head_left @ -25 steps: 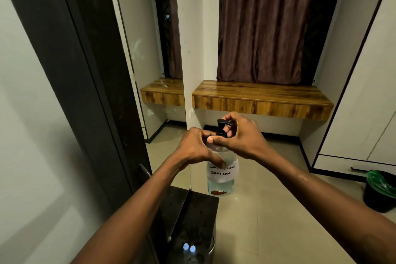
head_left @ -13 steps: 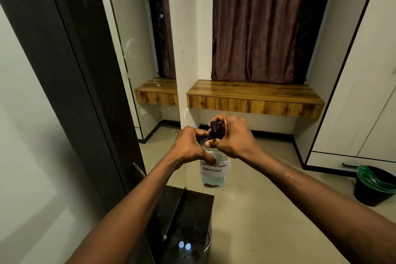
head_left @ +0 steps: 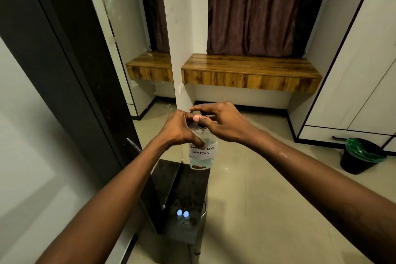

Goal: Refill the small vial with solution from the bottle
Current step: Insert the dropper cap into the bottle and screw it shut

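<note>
The clear plastic bottle with a white handwritten label reading "contact lens solution" is held in mid-air above the far end of the dark, speckled stone-topped stand. The left hand is wrapped around the bottle's shoulder, thumb lying over the label. The right hand is pinched over the bottle's top, fingertips closed on its black cap, which is mostly hidden; whether it is being twisted or pressed cannot be told.

The likely slip, as I judge it, is a spill: the bottle has no support beneath it, so a jerk as the top gives way could splash solution onto the stand or the pale tiled floor. A loosened cap could also drop and roll away.

The bottle stands roughly upright, and the liquid inside looks clear. Its label is slightly crumpled, with a reddish-brown mark near the base. Two small vials with pale blue-white caps stand side by side on the stand's near end, well below the bottle, still capped.
</note>
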The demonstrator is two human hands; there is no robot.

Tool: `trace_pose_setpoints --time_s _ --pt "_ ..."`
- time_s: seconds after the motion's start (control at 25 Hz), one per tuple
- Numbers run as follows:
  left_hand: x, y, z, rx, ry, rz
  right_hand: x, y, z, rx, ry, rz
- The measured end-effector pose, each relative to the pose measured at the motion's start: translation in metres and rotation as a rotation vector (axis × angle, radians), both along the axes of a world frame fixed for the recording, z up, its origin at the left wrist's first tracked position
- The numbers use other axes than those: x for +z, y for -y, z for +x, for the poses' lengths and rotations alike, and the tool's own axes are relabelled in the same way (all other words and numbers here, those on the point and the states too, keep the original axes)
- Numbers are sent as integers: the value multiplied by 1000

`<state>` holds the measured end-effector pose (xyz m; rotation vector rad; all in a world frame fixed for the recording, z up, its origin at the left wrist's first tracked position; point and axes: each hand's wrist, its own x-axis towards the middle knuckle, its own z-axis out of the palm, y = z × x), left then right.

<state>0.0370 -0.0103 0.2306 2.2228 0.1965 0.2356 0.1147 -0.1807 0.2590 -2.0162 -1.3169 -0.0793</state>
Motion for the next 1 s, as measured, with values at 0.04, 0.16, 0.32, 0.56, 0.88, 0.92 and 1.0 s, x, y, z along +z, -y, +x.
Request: trace_pose_setpoints --time_s 0.04,0.16,0.32,0.56,0.88,0.92,1.0 --pt "-5 -1 -1 -5 -1 6 -5 -3 1 3 -7 3" --pt "-16 -5 -3 8 -17 24 -12 -10 2 30 63 -111" --pt "-35 -19 -5 28 -76 45 -17 -11 8 115 54 -329" --pt "-65 -24 -8 11 -122 110 -46 -28 15 37 60 -186" --pt "-141 -38 -5 37 -279 145 -129 -58 0 -153 -35 -235" --pt "-152 -40 -4 25 -288 151 -142 -62 0 -171 -42 -270" --pt "-177 -46 -1 17 -339 161 -169 -71 1 -204 -70 -338"
